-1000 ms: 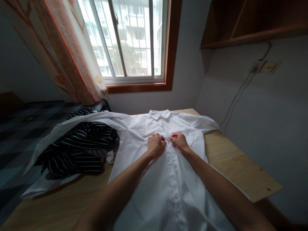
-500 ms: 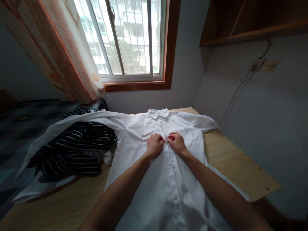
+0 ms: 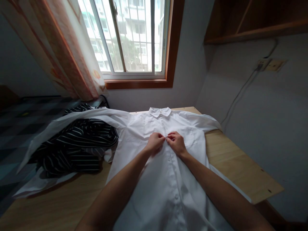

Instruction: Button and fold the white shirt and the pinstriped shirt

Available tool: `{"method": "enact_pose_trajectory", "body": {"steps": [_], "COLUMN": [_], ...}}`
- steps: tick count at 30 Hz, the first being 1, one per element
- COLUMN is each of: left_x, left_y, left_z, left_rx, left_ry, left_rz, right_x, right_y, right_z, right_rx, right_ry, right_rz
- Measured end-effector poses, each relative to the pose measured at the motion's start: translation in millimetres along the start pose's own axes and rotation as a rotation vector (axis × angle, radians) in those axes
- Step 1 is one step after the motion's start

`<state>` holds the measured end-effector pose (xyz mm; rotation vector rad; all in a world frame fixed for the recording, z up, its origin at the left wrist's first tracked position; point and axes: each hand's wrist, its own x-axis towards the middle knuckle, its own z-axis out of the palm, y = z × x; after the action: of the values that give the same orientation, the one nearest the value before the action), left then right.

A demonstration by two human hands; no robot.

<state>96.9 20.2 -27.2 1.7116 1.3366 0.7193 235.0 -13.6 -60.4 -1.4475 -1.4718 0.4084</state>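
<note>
A white button-up shirt [image 3: 139, 170] lies face up, its collar [image 3: 160, 111] toward the window and its sleeves spread to both sides. My left hand [image 3: 156, 141] pinches the front placket from the left, with thumb and fingers closed. From the right, my right hand [image 3: 176, 142] pinches the same strip of cloth, its fingertips almost meeting those of the left. Whatever small button sits between the fingertips is hidden. Below the hands, several buttons run down the placket [image 3: 173, 179], and folds ripple the cloth on the right.
The shirt rests on a light wooden board [image 3: 231, 160]. Black white-striped clothing [image 3: 91, 138] is heaped at the left under one sleeve. Behind it is a checked bed [image 3: 14, 128]. A curtain [image 3: 72, 57] hangs by the window [image 3: 134, 41]; a power cord [image 3: 238, 96] runs down the right wall.
My left hand has turned slightly and its fingers have drawn into a tighter pinch, closer to the right hand's fingertips. The whole view has shifted a little.
</note>
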Motion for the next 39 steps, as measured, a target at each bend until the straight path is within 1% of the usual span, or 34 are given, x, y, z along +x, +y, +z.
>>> {"method": "enact_pose_trajectory", "body": {"steps": [5,8,11,13,16,20,25,28,30,35,39], "left_x": [-2,-3,-3,-1,1,3,4,5,6,6,4], "left_y": [0,2,3,3,2,2,3,1,-2,-6,-6], "left_z": [2.2,4.1,7.3,9.6,12.2,13.7,14.4,15.1,15.6,18.5,22.1], "left_rx": [-0.213,-0.345,-0.486,-0.530,-0.568,-0.603,-0.610,-0.592,-0.573,-0.528,-0.516], "left_ry": [-0.057,-0.072,-0.054,-0.044,-0.024,0.016,0.055,0.083,0.088,0.089,0.134], "left_rz": [-0.153,-0.219,-0.281,-0.297,-0.298,-0.303,-0.309,-0.313,-0.314,-0.289,-0.209], "right_x": [0,1,-2,-6,-12,-15,-17,-17,-16,-12,-8], "right_y": [-2,-4,-8,-12,-17,-23,-30,-29,-27,-19,-12], "right_z": [-2,-5,-9,-9,-6,-5,-5,-5,-6,-7,-5], "right_rx": [0.057,0.069,0.041,-0.051,-0.253,-0.418,-0.533,-0.494,-0.415,-0.208,-0.060], "right_ry": [-0.037,-0.101,-0.169,-0.197,-0.217,-0.254,-0.297,-0.276,-0.241,-0.165,-0.086], "right_rz": [0.029,0.050,-0.002,-0.074,-0.150,-0.178,-0.213,-0.215,-0.180,-0.046,0.086]}}
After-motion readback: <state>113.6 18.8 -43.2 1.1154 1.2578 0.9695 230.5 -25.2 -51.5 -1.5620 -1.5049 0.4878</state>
